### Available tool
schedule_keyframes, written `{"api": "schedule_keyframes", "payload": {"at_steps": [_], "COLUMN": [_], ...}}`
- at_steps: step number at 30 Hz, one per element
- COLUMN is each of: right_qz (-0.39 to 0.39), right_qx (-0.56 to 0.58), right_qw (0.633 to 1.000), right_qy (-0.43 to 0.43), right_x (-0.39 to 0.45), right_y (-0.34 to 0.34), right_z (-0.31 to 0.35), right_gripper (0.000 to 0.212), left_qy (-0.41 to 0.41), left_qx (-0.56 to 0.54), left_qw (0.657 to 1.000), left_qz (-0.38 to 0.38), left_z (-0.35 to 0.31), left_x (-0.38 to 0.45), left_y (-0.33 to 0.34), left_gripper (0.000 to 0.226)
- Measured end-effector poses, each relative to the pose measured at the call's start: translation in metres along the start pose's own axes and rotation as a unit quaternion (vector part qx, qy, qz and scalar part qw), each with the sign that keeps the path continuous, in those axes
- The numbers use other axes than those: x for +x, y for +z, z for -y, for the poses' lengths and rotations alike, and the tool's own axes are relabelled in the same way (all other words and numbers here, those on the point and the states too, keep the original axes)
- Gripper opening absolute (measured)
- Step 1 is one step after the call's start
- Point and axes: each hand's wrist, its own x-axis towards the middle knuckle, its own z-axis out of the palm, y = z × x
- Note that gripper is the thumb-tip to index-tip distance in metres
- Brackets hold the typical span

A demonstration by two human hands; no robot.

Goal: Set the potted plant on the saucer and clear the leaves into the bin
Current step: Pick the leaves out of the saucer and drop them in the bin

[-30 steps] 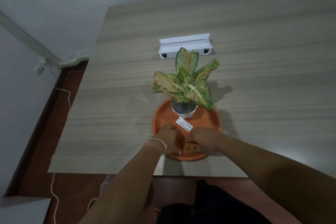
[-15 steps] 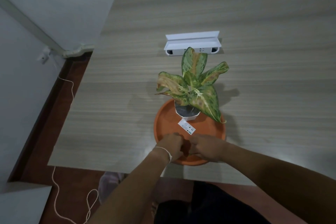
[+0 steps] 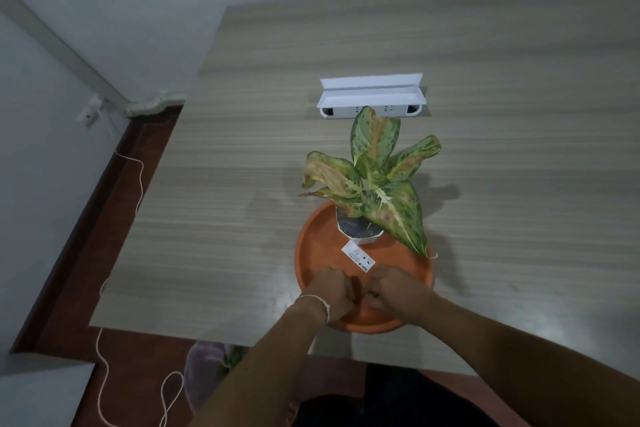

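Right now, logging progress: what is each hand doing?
Left hand: curled shut over the saucer; contents cannot be told.
Right hand: the same.

Compared with one second earlier, the left hand (image 3: 334, 289) and right hand (image 3: 393, 291) sit closer together over the near part of the orange saucer (image 3: 313, 246), knuckles almost touching. The small green leaf fragment seen earlier between the fingers is now hidden. Both hands appear more tightly curled.
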Motion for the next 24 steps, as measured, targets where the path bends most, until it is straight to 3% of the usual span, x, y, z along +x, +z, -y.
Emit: {"api": "schedule_keyframes", "payload": {"at_steps": [2,6,7,9,12,19,24], "right_qz": [-0.055,-0.147,-0.153,-0.157,-0.191,-0.166,-0.140], "right_qx": [0.074,0.190,0.225,0.283,0.265,0.215,0.209], "right_qw": [0.992,0.941,0.931,0.909,0.898,0.928,0.947], "right_qy": [0.092,0.240,0.244,0.265,0.294,0.253,0.202], "right_x": [0.001,-0.003,-0.004,-0.005,-0.001,0.025,0.059], "right_y": [-0.008,-0.033,-0.040,-0.046,-0.039,-0.020,-0.010], "right_z": [-0.004,-0.003,-0.001,-0.002,0.002,0.049,0.115], "right_gripper": [0.018,0.010,0.008,0.030,0.007,0.019,0.013], "left_qy": [-0.029,-0.087,-0.094,-0.107,-0.128,-0.125,-0.167], "left_qx": [-0.069,-0.237,-0.258,-0.306,-0.351,-0.434,-0.469], "left_qw": [0.997,0.966,0.960,0.944,0.922,0.879,0.834], "left_qz": [-0.013,-0.046,-0.051,-0.065,-0.098,-0.156,-0.240], "left_z": [0.003,0.010,0.012,0.020,0.037,0.093,0.158], "left_x": [-0.001,-0.005,-0.007,-0.010,-0.019,-0.072,-0.137], "left_y": [-0.002,-0.010,-0.013,-0.017,-0.022,-0.030,-0.024], "left_gripper": [0.017,0.006,0.005,0.004,0.004,0.008,0.010]}}
